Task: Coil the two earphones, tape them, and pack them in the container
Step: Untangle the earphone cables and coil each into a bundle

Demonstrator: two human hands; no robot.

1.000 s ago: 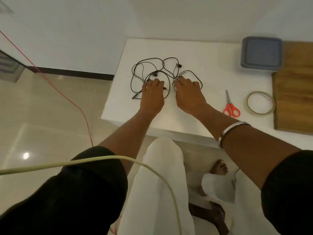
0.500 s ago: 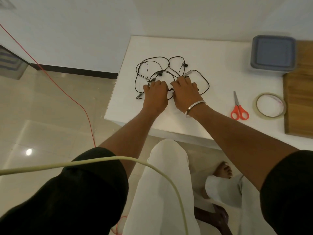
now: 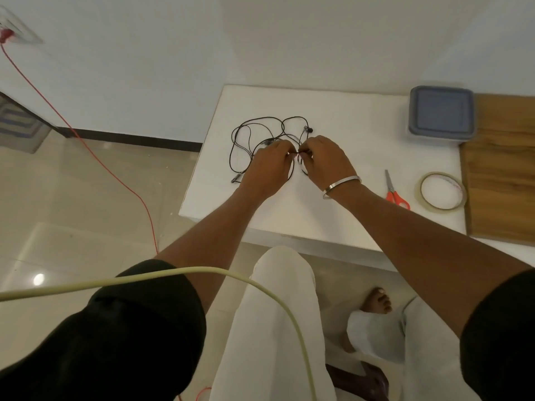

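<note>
Two black earphones (image 3: 254, 131) lie tangled in loose loops on the white table (image 3: 341, 134). My left hand (image 3: 270, 166) and my right hand (image 3: 325, 160) meet over the tangle, fingertips almost touching. Each pinches a stretch of black cord between them, lifted slightly off the table. One earbud shows just beyond my right hand, a plug lies left of my left wrist. The grey-lidded container (image 3: 441, 114) stands shut at the back right. A roll of clear tape (image 3: 443, 191) lies flat to the right, apart from both hands.
Red-handled scissors (image 3: 395, 191) lie between my right wrist and the tape. A wooden board (image 3: 503, 169) covers the table's right end. A pale cable crosses low in front of my arms. A red wire runs over the floor at left.
Both hands have turned from lying flat on the cords to pinching a cord between them, raised a little. The camera view has shifted slightly.
</note>
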